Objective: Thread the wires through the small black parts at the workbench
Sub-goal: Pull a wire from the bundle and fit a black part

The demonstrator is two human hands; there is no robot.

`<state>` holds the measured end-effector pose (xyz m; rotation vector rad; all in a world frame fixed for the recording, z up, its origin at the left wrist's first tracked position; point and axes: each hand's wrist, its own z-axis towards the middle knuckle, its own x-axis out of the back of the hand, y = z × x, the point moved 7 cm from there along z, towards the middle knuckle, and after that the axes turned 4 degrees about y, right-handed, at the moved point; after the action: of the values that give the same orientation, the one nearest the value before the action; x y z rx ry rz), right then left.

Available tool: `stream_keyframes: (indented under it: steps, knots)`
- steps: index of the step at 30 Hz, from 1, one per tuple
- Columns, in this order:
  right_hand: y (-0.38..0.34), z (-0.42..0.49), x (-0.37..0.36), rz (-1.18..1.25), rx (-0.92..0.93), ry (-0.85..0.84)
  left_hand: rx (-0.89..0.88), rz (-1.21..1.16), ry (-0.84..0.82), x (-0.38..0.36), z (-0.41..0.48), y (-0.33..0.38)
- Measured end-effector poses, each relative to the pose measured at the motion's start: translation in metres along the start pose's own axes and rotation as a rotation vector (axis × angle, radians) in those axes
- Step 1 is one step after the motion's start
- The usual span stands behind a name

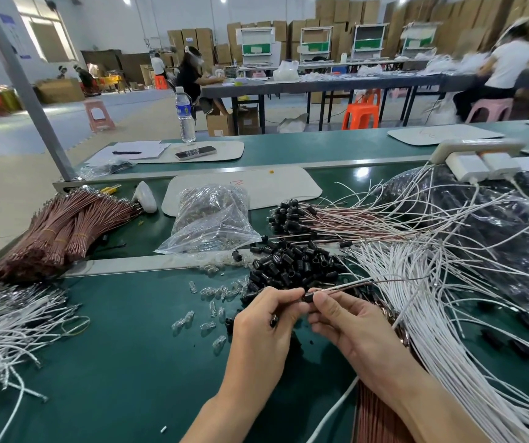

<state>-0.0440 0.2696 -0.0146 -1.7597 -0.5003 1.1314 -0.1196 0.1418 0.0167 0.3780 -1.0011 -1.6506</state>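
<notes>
Fingertips (pixel 291 295) of left hand (pixel 264 324) pinch a small black part (pixel 308 297), right hand (pixel 347 318) pinches thin wires (pixel 349 285) beside it; part likely light and slick, wires limp, so grip near tips.

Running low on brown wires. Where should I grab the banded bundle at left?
Probably grip the brown wire bundle around its middle, at the yellow bands, from above: it lies flat, its ends fan loose, so only the banded waist holds together.
</notes>
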Motion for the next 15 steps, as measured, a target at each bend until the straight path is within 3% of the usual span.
stream_keyframes:
  steps: [8, 15]
  knots:
    - [-0.009, 0.000, 0.012, 0.040, 0.094, 0.172, 0.022, 0.085, -0.043, -0.002, -0.001, 0.002]
    - [-0.012, -0.007, 0.002, -0.145, 0.137, 0.175, 0.105, 0.104, -0.157, -0.011, -0.005, 0.000]
